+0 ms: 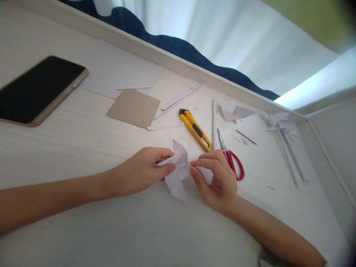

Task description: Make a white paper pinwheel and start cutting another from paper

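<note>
A white paper pinwheel point(178, 181) is held above the table between both hands. My left hand point(150, 168) is closed on it, thumb and fingers pinching its paper from the left. From the right, my right hand point(215, 176) pinches a thin pale stick point(188, 165) at the pinwheel's centre; most of the stick is hidden by the fingertips. Just behind the right hand lie red-handled scissors point(236, 165), blades pointing away. A yellow utility knife point(196, 129) rests beside them, its lower end near a rolled paper tube point(214, 118).
Two finished-looking pinwheels on paper sticks point(283, 126) lie at the far right. A loose folded paper point(233, 110), a dark thin rod point(247, 137), a cardboard square point(133, 107), white sheets point(116, 65) and a phone point(41, 89) are spread along the back and left. A raised ledge point(167, 59) borders the table.
</note>
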`<state>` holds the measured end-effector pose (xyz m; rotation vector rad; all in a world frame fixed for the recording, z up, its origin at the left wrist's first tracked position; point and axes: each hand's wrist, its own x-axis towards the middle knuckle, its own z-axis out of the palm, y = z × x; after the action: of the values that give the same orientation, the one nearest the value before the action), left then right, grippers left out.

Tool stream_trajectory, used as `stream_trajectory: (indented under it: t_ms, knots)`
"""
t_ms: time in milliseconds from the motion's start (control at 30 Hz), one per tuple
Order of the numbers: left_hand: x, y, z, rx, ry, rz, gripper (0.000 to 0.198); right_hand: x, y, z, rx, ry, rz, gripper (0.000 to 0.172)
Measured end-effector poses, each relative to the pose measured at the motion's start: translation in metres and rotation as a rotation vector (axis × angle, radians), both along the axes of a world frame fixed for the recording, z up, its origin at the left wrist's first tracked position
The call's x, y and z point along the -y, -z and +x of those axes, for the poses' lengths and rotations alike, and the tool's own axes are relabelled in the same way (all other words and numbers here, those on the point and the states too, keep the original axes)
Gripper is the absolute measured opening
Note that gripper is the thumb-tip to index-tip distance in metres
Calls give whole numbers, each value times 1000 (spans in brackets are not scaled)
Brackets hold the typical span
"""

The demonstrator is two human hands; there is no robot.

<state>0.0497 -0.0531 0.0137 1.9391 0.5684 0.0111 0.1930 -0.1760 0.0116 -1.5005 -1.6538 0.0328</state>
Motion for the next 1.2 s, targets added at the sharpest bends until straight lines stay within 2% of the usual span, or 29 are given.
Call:
stream_trajectory:
  t_ms: [133,467,667,767,900,1200]
  knots:
    - [-2,-1,-1,-26,14,-80,16,0,3,0,26,-20,-9,20]
    - [-3,-7,1,-32,66,-115,20,0,7,-1,94,-20,-56,18]
    - [-4,-4,0,-30,94,-64,24,0,8,-1,107,-32,-73,18]
    - [-5,-4,-1,-38,111,-97,23,0,8,0,110,-36,-77,17]
    - [-5,-5,-1,-48,106,-155,20,0,8,0,112,-33,-78,18]
    - [-4,-6,-1,19,55,-150,16,2,9,0,139,-42,-66,19]
